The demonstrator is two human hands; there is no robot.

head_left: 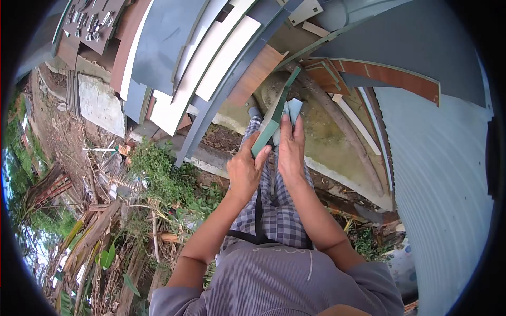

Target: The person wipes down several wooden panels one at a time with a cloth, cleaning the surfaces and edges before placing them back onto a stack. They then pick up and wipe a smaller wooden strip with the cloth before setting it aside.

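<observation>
My left hand (245,171) is closed around the near end of a long narrow board (268,134), its thumb on the green edge. The board points up and away from me at a slant, with a grey-beige face on its left side. My right hand (291,150) is beside the board's right side, fingers pointing away from me. Between its thumb and fingers is a small folded light-blue sheet (295,107), whose material I cannot tell. The sheet sits close to the board's green edge.
Grey, white and brown panels (226,58) lie stacked ahead and to the left. Small metal hardware (94,26) rests on a board at the far left. A wooden pole (342,126) lies on the concrete ahead. Corrugated sheeting (437,174) rises on the right; plants (161,168) grow at left.
</observation>
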